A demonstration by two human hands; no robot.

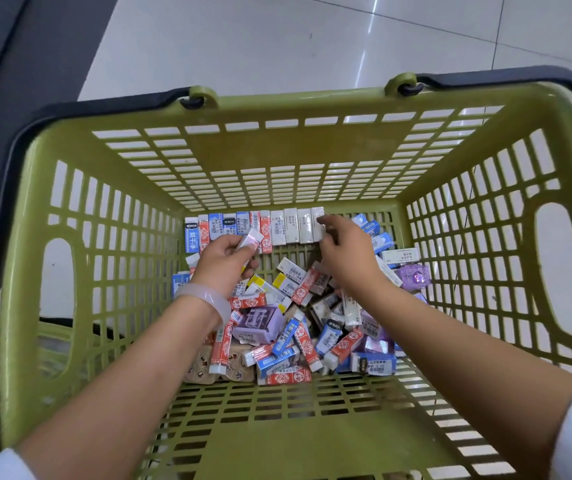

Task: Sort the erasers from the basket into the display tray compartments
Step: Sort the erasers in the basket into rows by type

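Observation:
A green slatted basket (277, 150) fills the view. On its floor lies a loose heap of erasers (295, 327) in red, blue, white and purple wrappers. Along the far wall a neat row of erasers (253, 228) stands upright, blue and red at the left, white at the right. My left hand (224, 259) holds a small white and pink eraser (250, 240) just in front of that row. My right hand (341, 252) reaches to the row's right end, fingertips touching the last white eraser (317, 221). No display tray is in view.
The basket has dark handles (485, 76) folded down over its rim and stands on a pale tiled floor (277, 39). A dark strip (18, 64) runs along the left. The near part of the basket floor (312, 427) holds no erasers.

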